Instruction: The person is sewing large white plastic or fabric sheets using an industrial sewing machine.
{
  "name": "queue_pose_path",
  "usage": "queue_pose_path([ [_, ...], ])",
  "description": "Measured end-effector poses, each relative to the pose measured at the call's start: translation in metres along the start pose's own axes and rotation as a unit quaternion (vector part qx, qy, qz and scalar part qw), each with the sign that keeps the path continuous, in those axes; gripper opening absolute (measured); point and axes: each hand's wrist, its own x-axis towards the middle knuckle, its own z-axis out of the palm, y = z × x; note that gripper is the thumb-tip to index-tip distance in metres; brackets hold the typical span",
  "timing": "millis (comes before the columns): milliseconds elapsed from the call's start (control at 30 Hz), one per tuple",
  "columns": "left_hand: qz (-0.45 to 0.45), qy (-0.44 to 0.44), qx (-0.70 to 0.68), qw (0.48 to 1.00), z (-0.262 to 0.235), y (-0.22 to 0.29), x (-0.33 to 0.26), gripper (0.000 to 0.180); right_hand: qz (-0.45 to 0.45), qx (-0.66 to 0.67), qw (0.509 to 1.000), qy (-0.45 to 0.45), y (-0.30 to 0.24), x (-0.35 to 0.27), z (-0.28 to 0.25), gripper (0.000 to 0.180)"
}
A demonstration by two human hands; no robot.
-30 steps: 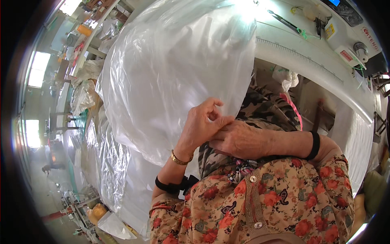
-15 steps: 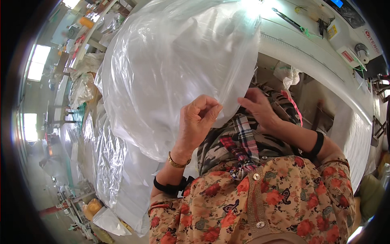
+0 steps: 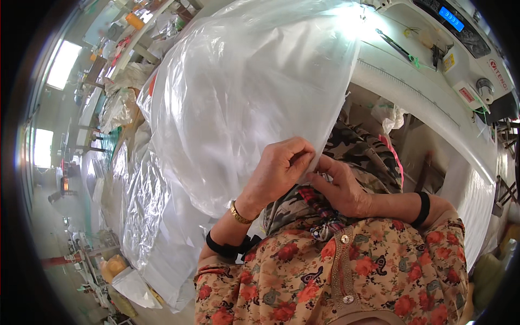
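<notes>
A large translucent white plastic sheet (image 3: 233, 97) spreads in folds from the lit work table down toward my lap. My left hand (image 3: 279, 170) is closed, its thumb and bent fingers pinching the sheet's near right edge. Right beside it, my right hand (image 3: 344, 189) is closed too, with thumb and forefinger at the same corner of the sheet. The fingertips of both hands nearly touch, and the exact grip of the right one is partly hidden.
A white sewing machine (image 3: 460, 70) with a blue display stands at the upper right. Green-handled snips (image 3: 398, 47) lie on the table (image 3: 433, 114), which has a ruler strip along it. Crumpled plastic (image 3: 143, 200) is heaped at the left. An orange thread cone (image 3: 134, 20) stands on a shelf.
My right hand has come down and closed at the sheet's edge, next to the left. My left hand has moved slightly right and down, still pinching. The view has shifted a little.
</notes>
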Motion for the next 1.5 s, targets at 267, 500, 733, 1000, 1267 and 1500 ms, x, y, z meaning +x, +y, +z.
queue_pose_path([
  [267, -0.022, -0.003, -0.032, 0.999, -0.005, -0.004, -0.004, 0.009, 0.02, -0.041, 0.998, -0.03, 0.005, 0.009, 0.008, 0.015],
  [500, -0.119, 0.019, -0.074, 0.99, -0.017, -0.016, -0.002, 0.014, -0.238, -0.282, 0.927, -0.071, 0.026, 0.033, -0.011, 0.012],
  [733, 0.073, 0.119, 0.208, 0.968, -0.054, 0.037, 0.0, 0.009, -0.066, -0.053, 0.981, 0.174, 0.031, 0.106, -0.03, 0.018],
  [1000, 0.166, -0.048, 0.398, 0.901, -0.039, 0.047, -0.002, 0.02, -0.396, -0.146, 0.903, -0.078, 0.038, 0.132, 0.007, 0.018],
  [1267, 0.107, -0.005, 0.341, 0.934, -0.008, 0.001, -0.018, 0.014, -0.188, -0.585, 0.776, -0.142, -0.022, 0.104, -0.137, 0.019],
  [1500, 0.094, 0.056, 0.297, 0.949, 0.002, -0.006, -0.02, 0.018, -0.253, -0.594, 0.763, -0.039, -0.021, 0.152, -0.175, 0.019],
])
